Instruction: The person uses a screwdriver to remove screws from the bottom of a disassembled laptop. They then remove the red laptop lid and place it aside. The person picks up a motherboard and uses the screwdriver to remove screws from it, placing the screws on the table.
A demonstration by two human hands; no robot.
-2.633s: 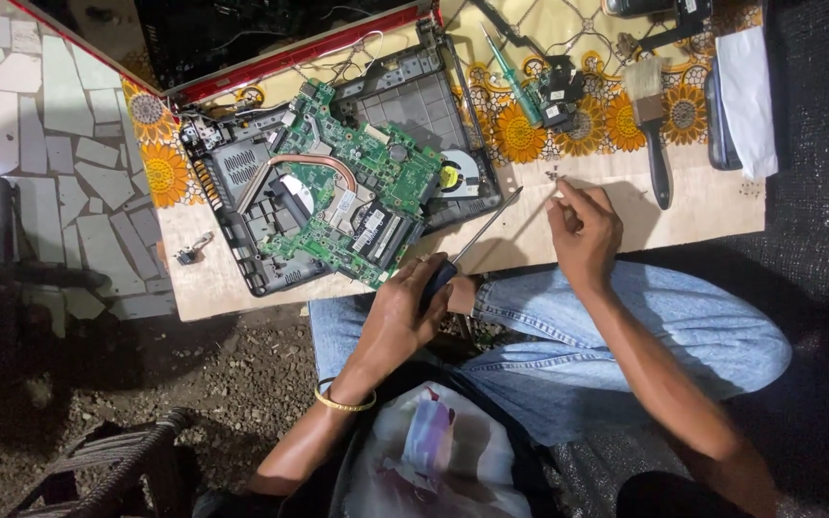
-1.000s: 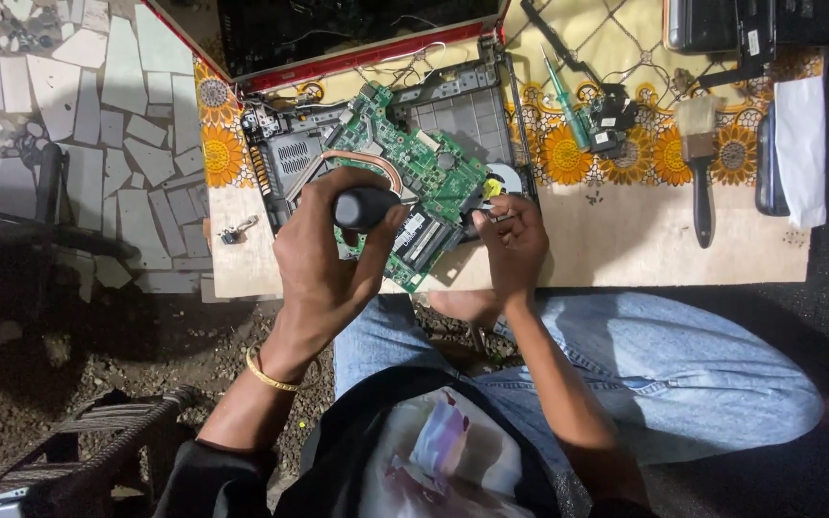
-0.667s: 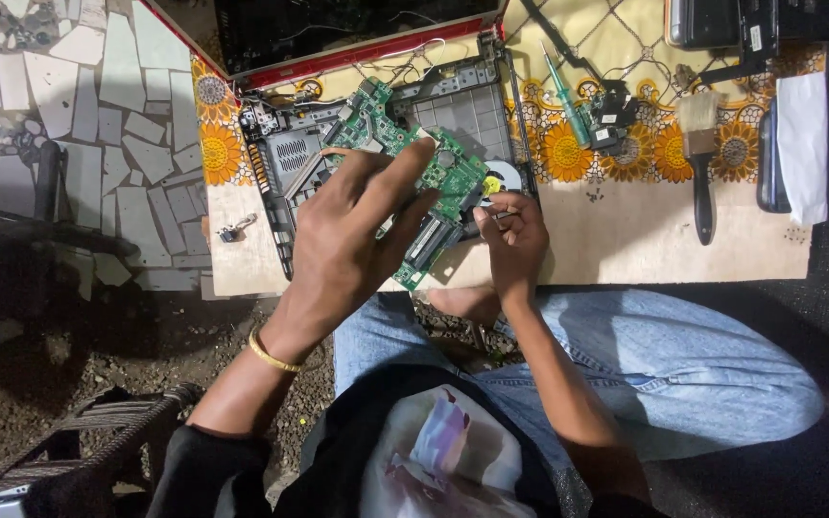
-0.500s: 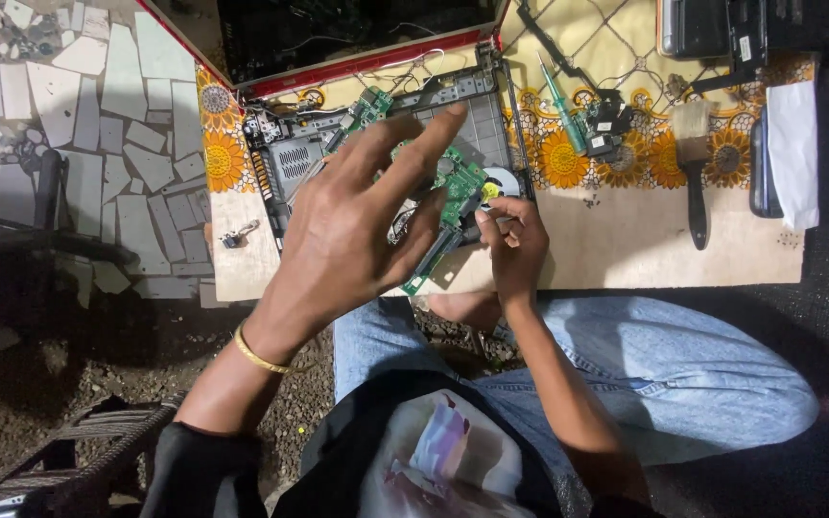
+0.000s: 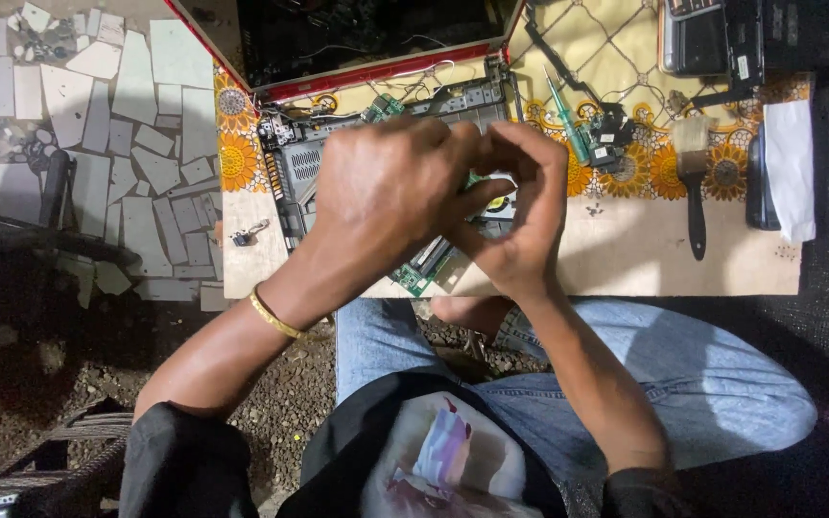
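Green mainboard seated in opened laptop base — left hand, right hand meet above, grip contents unclear — disassembly approx. midway.

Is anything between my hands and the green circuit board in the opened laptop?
Nothing visible. Both hands, left hand and right hand, meet directly over the circuit board; they hide most of it.

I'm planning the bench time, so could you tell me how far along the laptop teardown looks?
Done: the laptop base lies open, its green circuit board bared. In hand: the left hand and right hand meet over that board; what they grip is hidden. Left: the board sits in the base, and the green screwdriver and brush lie aside.
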